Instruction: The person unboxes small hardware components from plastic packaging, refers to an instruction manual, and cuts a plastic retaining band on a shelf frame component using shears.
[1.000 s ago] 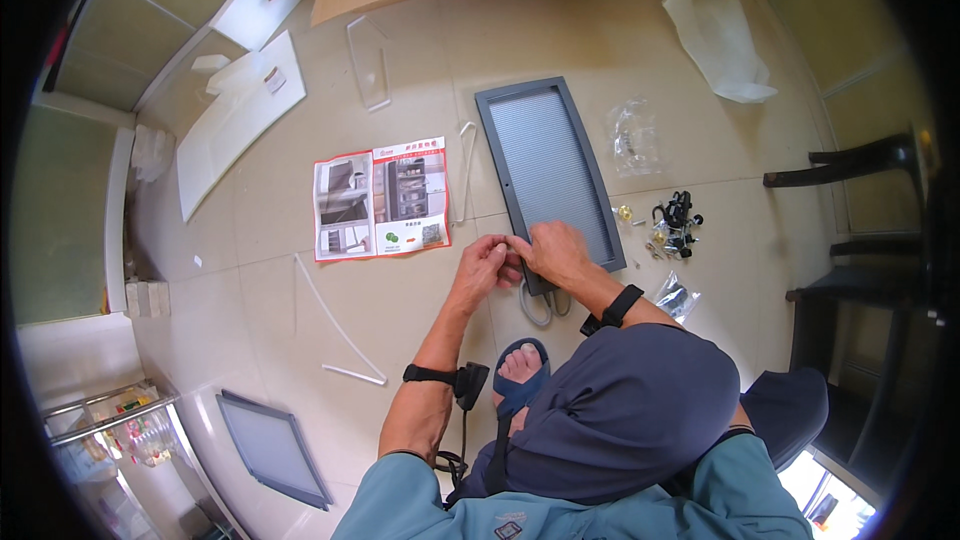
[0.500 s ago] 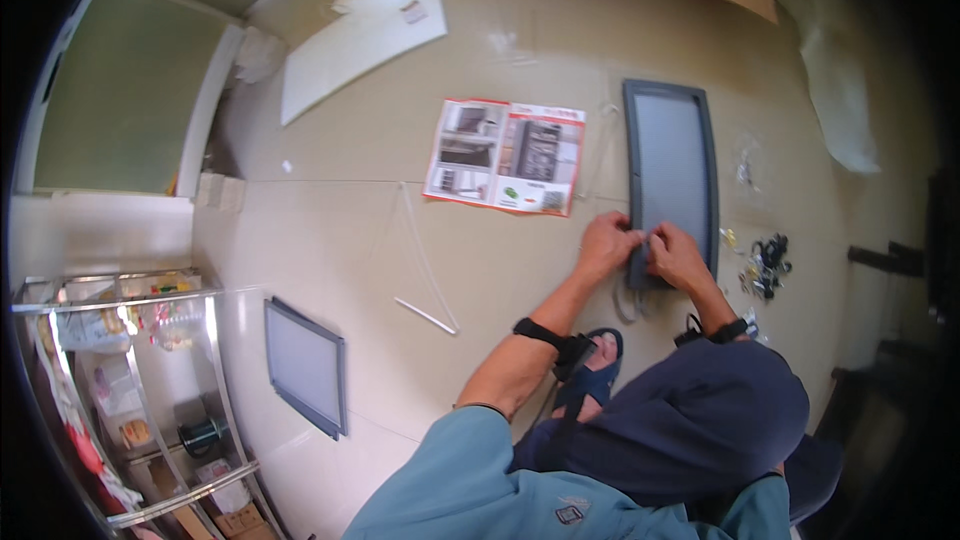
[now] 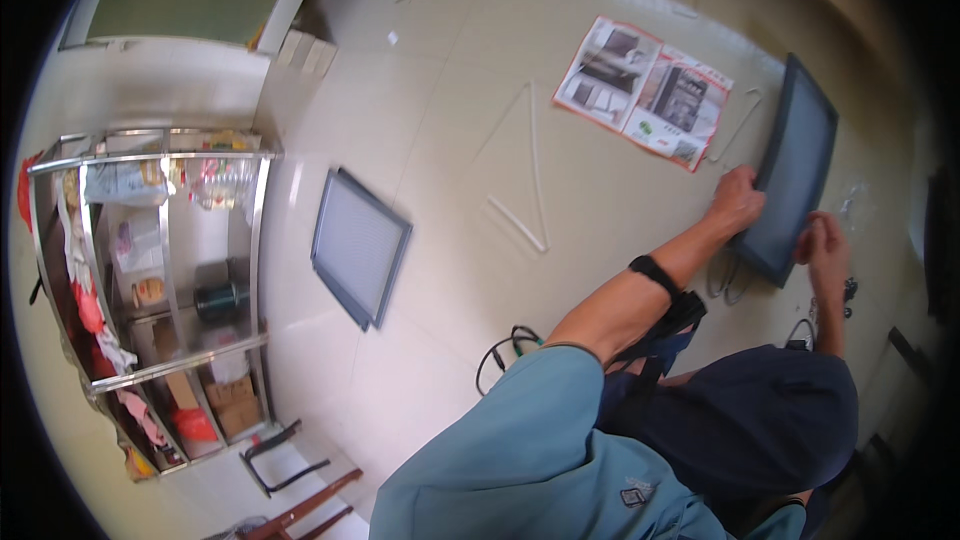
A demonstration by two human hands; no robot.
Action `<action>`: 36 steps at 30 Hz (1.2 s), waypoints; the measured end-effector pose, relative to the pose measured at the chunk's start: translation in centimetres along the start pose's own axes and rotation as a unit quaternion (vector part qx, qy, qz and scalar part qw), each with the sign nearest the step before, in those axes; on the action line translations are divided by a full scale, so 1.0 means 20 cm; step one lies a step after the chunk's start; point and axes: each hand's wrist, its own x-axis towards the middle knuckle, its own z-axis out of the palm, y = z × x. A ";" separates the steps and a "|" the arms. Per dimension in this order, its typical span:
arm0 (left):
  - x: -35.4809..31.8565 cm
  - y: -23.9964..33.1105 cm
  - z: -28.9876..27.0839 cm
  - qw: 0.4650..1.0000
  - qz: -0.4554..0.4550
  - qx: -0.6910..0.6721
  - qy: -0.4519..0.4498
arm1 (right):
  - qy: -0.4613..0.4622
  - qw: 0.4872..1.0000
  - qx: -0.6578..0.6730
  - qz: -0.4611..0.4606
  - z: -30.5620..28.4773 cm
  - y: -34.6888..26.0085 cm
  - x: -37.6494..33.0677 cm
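Left hand fingers curled on flat dark rectangular panel, right hand fingers pinched beside its corner, contents unclear

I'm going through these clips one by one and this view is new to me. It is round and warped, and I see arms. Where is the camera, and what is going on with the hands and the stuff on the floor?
The camera sits on a person's head and looks down, so the arms entering from below are that person's own. The fisheye lens bends straight edges near the rim.

The person crouches over a pale tiled floor. The left hand rests on the near left edge of a dark framed panel lying flat. The right hand is at the panel's near corner; whether it grips anything is hard to tell. A black wristband is on the left wrist.

Also on the floor: a printed leaflet, thin white rods, a second framed panel and a black cable. A metal shelf rack stands at the left.
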 end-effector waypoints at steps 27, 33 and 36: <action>0.10 -0.41 -1.01 0.934 -0.085 -0.336 0.082 | -0.025 0.986 -0.166 -0.007 -0.12 -0.41 -0.23; 0.14 -0.43 -1.07 0.980 -0.103 -0.118 0.126 | -0.013 0.972 -0.230 -0.040 -0.28 -0.47 -0.35; 0.14 -0.41 -1.06 0.980 -0.078 0.061 0.172 | -0.005 0.962 -0.265 -0.061 -0.34 -0.49 -0.40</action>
